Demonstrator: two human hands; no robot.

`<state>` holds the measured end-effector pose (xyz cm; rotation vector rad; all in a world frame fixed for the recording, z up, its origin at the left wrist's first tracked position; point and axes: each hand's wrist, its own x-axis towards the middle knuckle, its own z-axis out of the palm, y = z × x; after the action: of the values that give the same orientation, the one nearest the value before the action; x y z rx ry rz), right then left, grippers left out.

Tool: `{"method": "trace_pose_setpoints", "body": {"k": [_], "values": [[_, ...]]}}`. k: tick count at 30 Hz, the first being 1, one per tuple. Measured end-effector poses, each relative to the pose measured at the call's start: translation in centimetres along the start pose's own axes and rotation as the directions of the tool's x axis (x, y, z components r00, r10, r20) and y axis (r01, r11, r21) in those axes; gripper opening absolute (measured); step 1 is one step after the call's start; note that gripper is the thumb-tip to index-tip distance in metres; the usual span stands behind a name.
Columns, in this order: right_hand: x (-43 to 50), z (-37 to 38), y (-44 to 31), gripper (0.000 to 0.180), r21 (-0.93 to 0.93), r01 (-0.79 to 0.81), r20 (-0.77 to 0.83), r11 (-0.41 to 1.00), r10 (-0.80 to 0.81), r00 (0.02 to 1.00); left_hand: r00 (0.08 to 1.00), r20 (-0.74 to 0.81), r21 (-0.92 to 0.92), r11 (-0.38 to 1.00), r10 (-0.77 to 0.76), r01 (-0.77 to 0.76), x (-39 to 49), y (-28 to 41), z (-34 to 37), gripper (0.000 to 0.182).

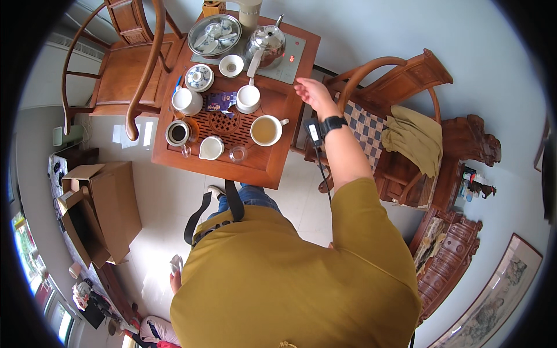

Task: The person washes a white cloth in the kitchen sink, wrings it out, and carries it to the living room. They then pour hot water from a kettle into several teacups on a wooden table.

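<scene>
My right hand (312, 94), below a black wristwatch, hovers by the right edge of the wooden tea table (267, 172). It holds nothing, its fingers loosely spread. Low on the left, my left hand (175, 282), partly hidden by my body, grips a crumpled greyish cloth (176, 263). Nearest my right hand are a white side-handled pot (248, 99) and a white mug of pale tea (266, 131). A torn purple packet (221, 101) lies beside a white cup (187, 102) and a lidded blue-and-white bowl (199, 78). In front stand a white pitcher (212, 148) and a small glass cup (238, 153).
A glass kettle (266, 43) stands on a lit electric hob (292, 65), near a covered basin of cups (215, 35). Wooden armchairs (130, 78) flank the table. A black cable (323, 169) hangs by my right arm. Cardboard boxes (115, 204) sit left.
</scene>
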<state>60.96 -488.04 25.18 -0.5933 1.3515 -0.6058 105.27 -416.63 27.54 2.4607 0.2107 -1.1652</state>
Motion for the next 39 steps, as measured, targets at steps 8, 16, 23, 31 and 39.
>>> {"method": "trace_pose_setpoints", "body": {"k": [8, 16, 23, 31, 39], "values": [[0.1, -3.1, 2.0, 0.014, -0.116, 0.024, -0.181, 0.993, -0.045, 0.982, 1.0, -0.023, 0.005, 1.0, 0.021, -0.021, -0.2, 0.1, 0.5, 0.029], [6.1, -0.5, -3.2, 0.04, -0.984, 0.147, 0.034, 0.104, -0.693, 0.721, 0.993, -0.106, 0.124, 0.992, 0.046, -0.033, -3.6, 1.4, -0.7, 0.03], [11.7, 1.0, -5.9, 0.047, -1.0, 0.014, 0.009, 0.003, -0.616, 0.788, 0.985, -0.161, 0.281, 0.954, -0.065, 0.109, -5.2, -1.8, -3.8, 0.03], [13.9, 1.1, -5.8, 0.045, -0.998, 0.017, -0.02, 0.053, -0.629, 0.777, 0.985, -0.121, -0.048, 0.992, -0.124, 0.119, -5.0, -6.9, -5.5, 0.029], [13.7, 0.7, -5.2, 0.044, -1.0, 0.022, 0.006, 0.018, -0.64, 0.768, 0.982, -0.108, -0.097, 0.985, -0.152, 0.142, -6.9, -4.7, -3.9, 0.029]]}}
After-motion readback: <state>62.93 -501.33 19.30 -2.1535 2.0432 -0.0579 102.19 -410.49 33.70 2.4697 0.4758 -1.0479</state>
